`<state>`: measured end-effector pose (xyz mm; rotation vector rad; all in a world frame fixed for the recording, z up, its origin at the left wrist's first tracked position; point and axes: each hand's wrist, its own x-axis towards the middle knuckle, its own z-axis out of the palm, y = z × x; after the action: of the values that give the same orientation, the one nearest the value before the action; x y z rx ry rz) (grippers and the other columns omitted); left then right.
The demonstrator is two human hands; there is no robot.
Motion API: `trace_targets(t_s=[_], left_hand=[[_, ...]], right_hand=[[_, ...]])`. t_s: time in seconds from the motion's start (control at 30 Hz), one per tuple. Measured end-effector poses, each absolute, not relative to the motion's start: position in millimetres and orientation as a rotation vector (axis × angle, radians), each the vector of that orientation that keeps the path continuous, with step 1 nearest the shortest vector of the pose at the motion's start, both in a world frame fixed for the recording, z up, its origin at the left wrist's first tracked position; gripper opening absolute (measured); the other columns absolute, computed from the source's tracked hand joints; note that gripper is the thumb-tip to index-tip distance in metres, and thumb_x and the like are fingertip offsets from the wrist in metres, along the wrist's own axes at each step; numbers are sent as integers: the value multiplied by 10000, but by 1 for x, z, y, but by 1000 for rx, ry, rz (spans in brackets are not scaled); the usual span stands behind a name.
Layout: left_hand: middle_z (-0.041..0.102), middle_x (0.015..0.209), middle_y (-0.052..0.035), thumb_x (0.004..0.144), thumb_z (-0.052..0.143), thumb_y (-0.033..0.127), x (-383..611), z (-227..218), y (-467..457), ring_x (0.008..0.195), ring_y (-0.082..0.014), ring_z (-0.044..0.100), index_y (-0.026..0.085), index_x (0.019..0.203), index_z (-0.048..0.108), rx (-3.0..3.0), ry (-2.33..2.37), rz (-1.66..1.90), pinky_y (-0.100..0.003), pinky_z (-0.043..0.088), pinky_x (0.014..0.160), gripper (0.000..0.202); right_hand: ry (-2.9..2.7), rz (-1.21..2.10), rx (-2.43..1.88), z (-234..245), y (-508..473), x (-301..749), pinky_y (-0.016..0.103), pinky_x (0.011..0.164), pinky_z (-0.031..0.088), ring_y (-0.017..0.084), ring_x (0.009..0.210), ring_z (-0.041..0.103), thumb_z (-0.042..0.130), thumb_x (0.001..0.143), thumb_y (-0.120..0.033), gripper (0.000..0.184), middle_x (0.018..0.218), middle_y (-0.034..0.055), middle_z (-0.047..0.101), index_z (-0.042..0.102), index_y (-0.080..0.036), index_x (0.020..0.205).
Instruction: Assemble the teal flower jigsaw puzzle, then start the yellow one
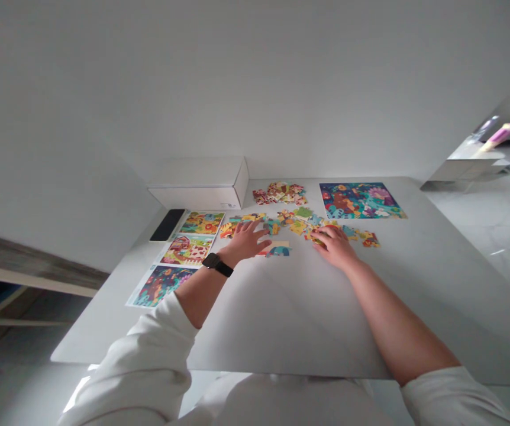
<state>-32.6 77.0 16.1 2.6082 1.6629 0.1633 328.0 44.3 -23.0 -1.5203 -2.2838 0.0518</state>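
My left hand (245, 241) lies flat with spread fingers at the left end of the scattered jigsaw pieces (286, 222), and a black watch (216, 264) sits on its wrist. My right hand (333, 246) rests curled over pieces at the right end, and its fingers hide what lies beneath them. A few joined pieces (277, 250) lie between my hands. Behind them are a heap of pieces (279, 192) and a finished colourful puzzle (359, 201). Several picture sheets, including a barn scene (187, 249), line the left side.
A white cardboard box (199, 192) and a black phone (167, 225) stand at the far left of the white table (281, 313). A wooden shelf (24, 278) sits low on the left. A reflective surface with a pink object (501, 136) shows at the upper right.
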Motion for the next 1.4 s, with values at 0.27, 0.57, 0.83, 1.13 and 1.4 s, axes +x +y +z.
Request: trace_targets(t_s=[0.27, 0.57, 0.83, 1.13, 1.4], left_hand=[[649, 1562, -91, 1089, 559, 542, -61, 27, 71, 1439, -378, 581, 317, 1212, 849, 2567, 1819, 127, -579, 416, 1221, 388], [638, 1592, -90, 1086, 557, 515, -57, 31, 64, 1439, -360, 589, 303, 1261, 833, 2543, 1879, 75, -568, 403, 1259, 389], [598, 1640, -60, 1084, 578, 444, -59, 27, 66, 1453, -323, 609, 353, 1387, 776, 2482, 1821, 91, -510, 438, 1280, 373], [558, 1689, -130, 1108, 547, 440, -44, 14, 76, 1596, -308, 491, 235, 1524, 669, 2534, 1660, 150, -486, 389, 1343, 479], [565, 1675, -122, 1099, 563, 448, -22, 13, 86, 1543, -317, 533, 256, 1588, 612, 2541, 1608, 176, -484, 430, 1304, 528]], right_hand=[[-2276, 71, -1543, -21, 42, 326, 589, 1244, 411, 353, 1357, 621, 619, 1058, -367, 409, 1441, 133, 705, 774, -322, 1433], [-2283, 87, -1544, -23, 45, 327, 593, 1242, 405, 356, 1372, 610, 610, 1060, -374, 425, 1463, 136, 697, 763, -319, 1452], [-2294, 81, -1517, -28, 48, 330, 598, 1225, 429, 361, 1374, 615, 609, 1062, -375, 438, 1479, 135, 693, 746, -328, 1476], [-2284, 39, -1514, -34, 49, 332, 576, 1212, 445, 350, 1364, 620, 619, 1058, -387, 420, 1466, 129, 692, 760, -320, 1448], [-2279, 33, -1486, -36, 48, 333, 583, 1214, 445, 345, 1353, 627, 600, 1060, -407, 427, 1449, 124, 699, 751, -334, 1452]])
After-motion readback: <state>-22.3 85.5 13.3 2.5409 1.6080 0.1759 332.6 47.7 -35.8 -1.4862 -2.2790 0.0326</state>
